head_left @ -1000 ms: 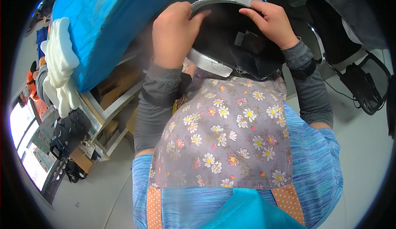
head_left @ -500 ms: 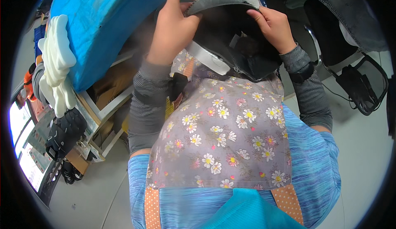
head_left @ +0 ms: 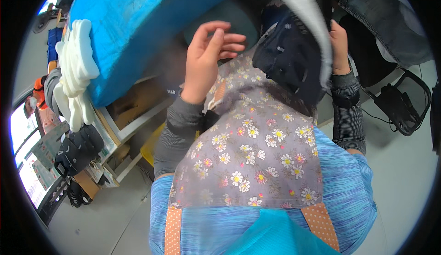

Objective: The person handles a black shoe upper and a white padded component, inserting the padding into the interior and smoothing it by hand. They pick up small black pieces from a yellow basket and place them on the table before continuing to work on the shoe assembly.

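My right hand (head_left: 339, 48) is closed on the edge of a dark cap (head_left: 294, 59) with a curved white brim (head_left: 308, 14), lifted over the far right of my lap. Motion smears the brim, and my right fingertips are partly hidden behind it. Small white marks show on the cap's dark cloth. My left hand (head_left: 212, 53) hovers apart from the cap, to its left, holding nothing. Its fingers are loosely bent and spread. Beneath both hands lies a grey apron (head_left: 248, 149) printed with daisies.
A blue-covered surface (head_left: 133, 25) rises at the far left. Beside it hang white curved pads (head_left: 78, 66) above a stack of black caps (head_left: 80, 149). A white-framed shelf (head_left: 133, 124) stands left of my forearm. A black chair (head_left: 372, 48) and a black bag-like item (head_left: 397, 99) are at right.
My left hand has let go of the brim and opened. My right hand has swung the cap rightward, turning the brim from level to steep.
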Motion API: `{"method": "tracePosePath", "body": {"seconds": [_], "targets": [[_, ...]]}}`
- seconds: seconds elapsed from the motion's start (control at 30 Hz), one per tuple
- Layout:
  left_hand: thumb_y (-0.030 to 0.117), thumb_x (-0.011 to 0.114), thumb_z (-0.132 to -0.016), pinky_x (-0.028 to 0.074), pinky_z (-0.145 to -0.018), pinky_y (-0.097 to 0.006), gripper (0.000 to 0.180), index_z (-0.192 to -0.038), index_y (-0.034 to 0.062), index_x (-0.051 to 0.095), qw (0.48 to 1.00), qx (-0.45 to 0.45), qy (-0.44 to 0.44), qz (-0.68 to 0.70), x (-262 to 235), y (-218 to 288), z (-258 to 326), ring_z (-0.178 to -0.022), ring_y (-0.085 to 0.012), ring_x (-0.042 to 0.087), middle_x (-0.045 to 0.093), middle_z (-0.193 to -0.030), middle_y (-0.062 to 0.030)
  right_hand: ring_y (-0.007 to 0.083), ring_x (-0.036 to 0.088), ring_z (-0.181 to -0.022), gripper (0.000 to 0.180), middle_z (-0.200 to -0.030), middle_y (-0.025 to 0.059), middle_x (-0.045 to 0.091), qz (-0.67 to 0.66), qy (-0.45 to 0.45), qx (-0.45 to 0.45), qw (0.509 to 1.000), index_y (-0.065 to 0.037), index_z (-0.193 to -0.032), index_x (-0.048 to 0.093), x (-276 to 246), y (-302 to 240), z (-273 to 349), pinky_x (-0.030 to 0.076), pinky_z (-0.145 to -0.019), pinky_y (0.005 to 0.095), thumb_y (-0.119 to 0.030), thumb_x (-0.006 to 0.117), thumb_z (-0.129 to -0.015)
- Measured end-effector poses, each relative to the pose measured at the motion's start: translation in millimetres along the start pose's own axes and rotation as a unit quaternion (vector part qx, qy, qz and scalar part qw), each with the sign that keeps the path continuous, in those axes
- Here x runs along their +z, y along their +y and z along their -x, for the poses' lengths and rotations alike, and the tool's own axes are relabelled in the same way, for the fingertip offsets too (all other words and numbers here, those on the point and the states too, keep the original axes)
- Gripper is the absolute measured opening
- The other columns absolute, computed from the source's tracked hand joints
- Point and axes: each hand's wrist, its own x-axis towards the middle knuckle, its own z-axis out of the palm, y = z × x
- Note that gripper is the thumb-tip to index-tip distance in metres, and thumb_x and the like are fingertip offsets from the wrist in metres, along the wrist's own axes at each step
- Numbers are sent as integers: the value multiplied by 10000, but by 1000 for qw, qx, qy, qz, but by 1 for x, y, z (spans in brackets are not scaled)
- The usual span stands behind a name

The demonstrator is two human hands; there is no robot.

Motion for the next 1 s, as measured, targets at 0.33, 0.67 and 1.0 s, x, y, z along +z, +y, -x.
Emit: {"method": "tracePosePath", "body": {"seconds": [0.33,0.67,1.0], "targets": [[42,714,-842,505,-972,-321,450,-1258,-10,552,984,172,26,-47,12,16,-8,-1121,-188,624,647,-1213,-108,154,641,-851,368,-915,97,686,-314,-104,-10,944,2,-1185,602,70,-95,9,509,-767,305,-261,699,-946],[114,727,-842,537,-888,-351,437,-1234,1,569,883,338,108,-307,-7,18,5,-1017,-242,670,682,-1121,-120,223,673,-956,452,-1052,156,674,-197,-91,-46,975,-33,-1262,524,103,-99,-29,524,-794,358,-217,739,-910],[508,618,-966,521,-891,-379,617,-1253,-37,570,898,299,321,4,-44,2,-16,-1045,-237,642,665,-1161,-123,426,656,-947,582,-987,209,672,-188,-129,-166,959,-53,-1191,494,131,-174,-12,528,-789,415,-177,857,-754]]}}
